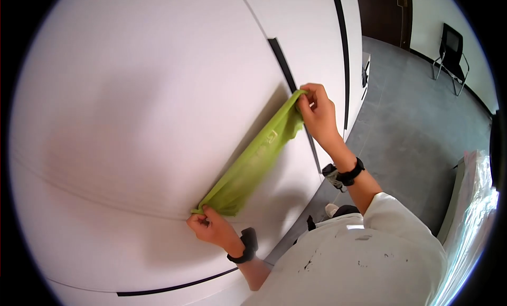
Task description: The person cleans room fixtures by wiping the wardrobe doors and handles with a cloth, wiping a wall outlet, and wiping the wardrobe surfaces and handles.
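Observation:
A lime-green cloth (253, 161) is stretched slantwise between my two hands, its lower edge hanging loose and wrinkled. A small pale mark shows on its upper half. My left hand (214, 231) pinches the lower-left corner between thumb and fingers. At the upper right, my right hand (319, 113) grips the opposite corner, close to a black handle strip (282, 63) on the white cabinet front (142, 121). The cloth hangs in front of this cabinet and casts a shadow on it. Whether it touches the surface I cannot tell.
Another black strip (342, 58) runs along the cabinet to the right, and one more (174, 288) lies low down. Grey floor (393, 110) stretches toward a dark door (384, 15) and a black chair (452, 52). A plastic-wrapped item (470, 216) stands at the right.

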### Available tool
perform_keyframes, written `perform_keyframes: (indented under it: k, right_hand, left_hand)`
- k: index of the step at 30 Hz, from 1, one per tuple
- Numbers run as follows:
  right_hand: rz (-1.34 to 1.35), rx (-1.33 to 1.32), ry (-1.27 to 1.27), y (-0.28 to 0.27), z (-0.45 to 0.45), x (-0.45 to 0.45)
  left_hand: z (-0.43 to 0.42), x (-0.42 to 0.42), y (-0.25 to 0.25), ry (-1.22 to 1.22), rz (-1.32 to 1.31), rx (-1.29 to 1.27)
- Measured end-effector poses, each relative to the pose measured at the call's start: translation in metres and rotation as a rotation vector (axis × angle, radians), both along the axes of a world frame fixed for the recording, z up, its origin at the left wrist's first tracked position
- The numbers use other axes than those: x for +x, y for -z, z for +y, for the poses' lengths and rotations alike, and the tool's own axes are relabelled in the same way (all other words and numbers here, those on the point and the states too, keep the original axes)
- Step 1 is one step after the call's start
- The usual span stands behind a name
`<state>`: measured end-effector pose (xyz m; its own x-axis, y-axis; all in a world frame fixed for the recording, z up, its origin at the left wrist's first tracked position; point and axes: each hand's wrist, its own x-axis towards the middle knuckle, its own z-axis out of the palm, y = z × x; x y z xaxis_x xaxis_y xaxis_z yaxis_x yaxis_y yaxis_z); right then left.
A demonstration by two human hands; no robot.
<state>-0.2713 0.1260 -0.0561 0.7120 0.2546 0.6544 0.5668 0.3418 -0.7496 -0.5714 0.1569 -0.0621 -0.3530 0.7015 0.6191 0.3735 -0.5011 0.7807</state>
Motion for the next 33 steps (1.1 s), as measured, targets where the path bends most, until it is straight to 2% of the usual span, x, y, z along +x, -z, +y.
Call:
perform_keyframes:
  k: [5, 10, 14, 16, 20, 22, 23, 26, 30, 33]
  right_hand:
    - [0.031, 0.108, 0.021, -0.064, 0.007, 0.036]
    - [0.101, 0.149, -0.191, -0.098, 0.033, 0.033]
    - [0.123, 0.147, -0.254, -0.098, 0.043, 0.039]
    - [0.034, 0.203, -0.284, -0.103, 0.054, 0.048]
    - [-0.018, 0.084, -0.263, -0.095, 0.061, 0.048]
    - [0.074, 0.080, -0.342, -0.100, 0.060, 0.034]
    - [0.046, 0.070, -0.296, -0.095, 0.066, 0.034]
    - [0.046, 0.115, -0.256, -0.090, 0.064, 0.028]
    - [-0.050, -0.013, -0.232, -0.109, 0.055, 0.019]
    - [0.009, 0.052, -0.319, -0.107, 0.062, 0.031]
  left_hand:
    - [-0.019, 0.043, -0.039, 0.038, 0.086, 0.038]
    - [-0.008, 0.052, -0.038, 0.062, 0.066, -0.070]
    - [-0.003, 0.044, -0.022, 0.051, 0.050, -0.065]
    - [0.003, 0.040, -0.017, 0.085, 0.054, -0.062]
    - [0.005, 0.029, -0.003, 0.040, 0.065, -0.101]
    - [0.004, 0.025, -0.004, 0.156, 0.091, -0.042]
    - [-0.002, 0.025, -0.014, 0.138, 0.114, -0.071]
    - [-0.004, 0.016, -0.001, 0.136, 0.123, 0.095]
    - [-0.016, 0.002, -0.007, 0.190, -0.009, 0.136]
    - [-0.015, 0.018, -0.018, 0.232, -0.063, 0.123]
